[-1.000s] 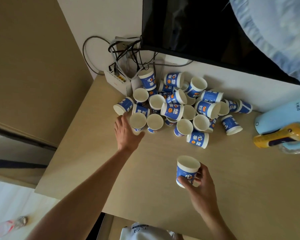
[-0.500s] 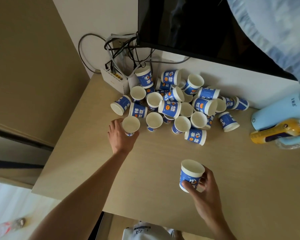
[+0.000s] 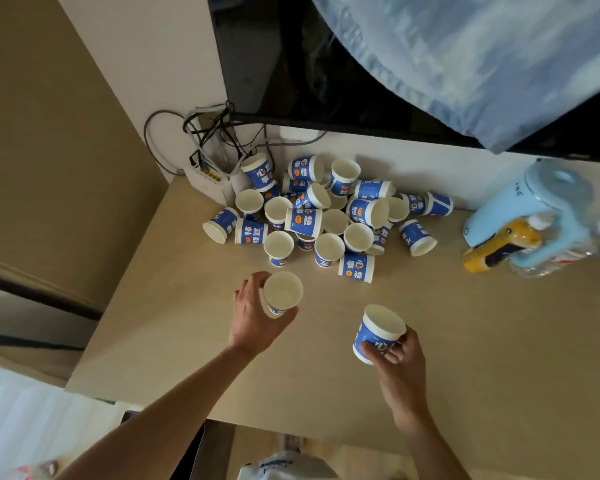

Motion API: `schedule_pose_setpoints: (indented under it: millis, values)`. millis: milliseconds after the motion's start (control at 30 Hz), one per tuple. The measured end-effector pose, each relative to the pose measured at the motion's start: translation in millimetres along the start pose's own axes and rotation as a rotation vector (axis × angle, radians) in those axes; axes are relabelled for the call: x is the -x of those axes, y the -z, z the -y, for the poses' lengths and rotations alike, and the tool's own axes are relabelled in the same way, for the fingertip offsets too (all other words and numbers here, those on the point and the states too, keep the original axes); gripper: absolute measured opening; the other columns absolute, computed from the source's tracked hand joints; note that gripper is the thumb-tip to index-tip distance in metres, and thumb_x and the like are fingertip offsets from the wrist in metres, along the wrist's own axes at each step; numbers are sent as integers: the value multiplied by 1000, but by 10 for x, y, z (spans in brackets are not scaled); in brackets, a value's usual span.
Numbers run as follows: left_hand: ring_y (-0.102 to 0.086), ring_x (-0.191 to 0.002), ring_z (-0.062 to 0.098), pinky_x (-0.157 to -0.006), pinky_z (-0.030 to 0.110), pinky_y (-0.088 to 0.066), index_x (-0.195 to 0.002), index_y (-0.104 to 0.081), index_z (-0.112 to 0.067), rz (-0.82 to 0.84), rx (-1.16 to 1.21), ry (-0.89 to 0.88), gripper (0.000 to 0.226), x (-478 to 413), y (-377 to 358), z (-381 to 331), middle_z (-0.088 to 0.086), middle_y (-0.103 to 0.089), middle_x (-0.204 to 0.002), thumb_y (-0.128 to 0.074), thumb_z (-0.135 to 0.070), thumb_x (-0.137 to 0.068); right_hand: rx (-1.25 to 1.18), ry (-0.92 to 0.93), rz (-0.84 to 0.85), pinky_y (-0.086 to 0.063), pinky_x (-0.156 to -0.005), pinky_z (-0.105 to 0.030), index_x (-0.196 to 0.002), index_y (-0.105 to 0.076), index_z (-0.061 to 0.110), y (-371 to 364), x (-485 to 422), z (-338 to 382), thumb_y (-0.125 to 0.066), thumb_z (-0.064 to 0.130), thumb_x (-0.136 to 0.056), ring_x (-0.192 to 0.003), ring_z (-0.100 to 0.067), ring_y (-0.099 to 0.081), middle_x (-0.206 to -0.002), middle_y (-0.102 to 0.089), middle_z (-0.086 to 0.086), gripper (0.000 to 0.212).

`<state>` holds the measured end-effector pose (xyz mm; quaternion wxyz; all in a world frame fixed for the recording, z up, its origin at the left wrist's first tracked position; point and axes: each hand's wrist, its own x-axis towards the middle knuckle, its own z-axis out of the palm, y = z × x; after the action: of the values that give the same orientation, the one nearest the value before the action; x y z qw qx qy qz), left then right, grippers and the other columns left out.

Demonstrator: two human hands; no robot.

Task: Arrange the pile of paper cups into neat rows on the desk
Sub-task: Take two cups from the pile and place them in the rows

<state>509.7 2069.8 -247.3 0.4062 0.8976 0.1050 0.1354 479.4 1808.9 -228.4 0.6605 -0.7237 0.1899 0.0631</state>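
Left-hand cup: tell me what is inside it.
The cup in the left hand shows a plain white inside, nothing in it. Fingers cover much of its outer wall and base, so whether it rests on the desk cannot be told.

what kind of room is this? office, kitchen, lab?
Probably a hotel room or bedroom, not a lab: a wood-look desk set against the wall under a dark TV, a router with tangled cables in the corner, and a light-blue kettle at the right.
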Motion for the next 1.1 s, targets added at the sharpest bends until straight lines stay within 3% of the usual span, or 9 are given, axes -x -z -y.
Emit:
schedule_pose_setpoints:
  millis: [167,267,367,433,500,767,833,967,1100]
  values:
    - [-48,-98,1,-91,33,-41,-120,-52,-14,129,144,-182,71,127,-529,-1103,-8,-60,-111,-77,-50,-64,-130,88,-124,-56,-75,-21,-124,-55,12,836,42,170,-84,14,-56,-93,-10,-71,-116,-68,-9,74]
    - [-53,-102,8,-91,25,-42,-122,-52,-16,178,189,-235,72,283,-954,-1753,-7,-61,-113,-80,-51,-65,-184,144,-212,-56,-75,-21,-123,-56,14,1432,87,246,-85,19,-55,-95,-14,-71,-113,-68,-4,74]
    - [-58,-102,13,-88,23,-46,-121,-52,-19,214,231,-282,70,542,-1491,-2481,-6,-62,-112,-85,-47,-66,-264,184,-320,-56,-77,-22,-124,-57,19,2190,138,251,-88,6,-62,-100,-18,-70,-115,-68,-3,70]
    - [-58,-95,5,-82,15,-45,-118,-53,-22,208,263,-287,65,732,-1785,-2944,-10,-62,-107,-90,-39,-67,-314,208,-361,-55,-76,-20,-123,-57,21,2617,173,266,-84,-7,-70,-98,-14,-70,-116,-68,-3,66]
    - [-58,-91,-1,-77,10,-43,-114,-54,-24,201,324,-286,61,970,-2116,-3408,-16,-62,-102,-92,-33,-67,-357,236,-416,-55,-76,-20,-120,-58,24,3099,248,254,-84,-4,-68,-94,-10,-70,-115,-68,-2,65]
    - [-59,-92,0,-79,20,-46,-117,-56,-21,272,519,-223,57,1880,-3122,-4669,-13,-63,-105,-83,-35,-68,-403,255,-623,-56,-82,-28,-121,-59,25,4606,591,118,-83,27,-55,-106,-16,-68,-118,-67,4,71]
    - [-61,-93,6,-81,29,-51,-118,-56,-23,296,531,-220,57,2081,-3342,-4903,-9,-65,-107,-87,-30,-71,-375,248,-668,-56,-82,-27,-122,-59,27,4945,625,53,-85,21,-59,-108,-16,-67,-119,-67,6,68]
    - [-61,-96,6,-84,30,-53,-119,-55,-24,325,548,-222,56,2342,-3692,-5259,-12,-64,-109,-89,-22,-74,-348,244,-700,-55,-78,-17,-123,-57,29,5430,534,-63,-82,-6,-73,-109,-6,-65,-123,-65,6,65]
    - [-63,-100,12,-86,41,-55,-118,-55,-26,328,574,-197,56,2286,-4108,-5465,-14,-64,-110,-88,-30,-74,-305,217,-694,-57,-82,-21,-124,-57,27,5807,255,-98,-86,3,-70,-108,-6,-65,-122,-65,7,66]
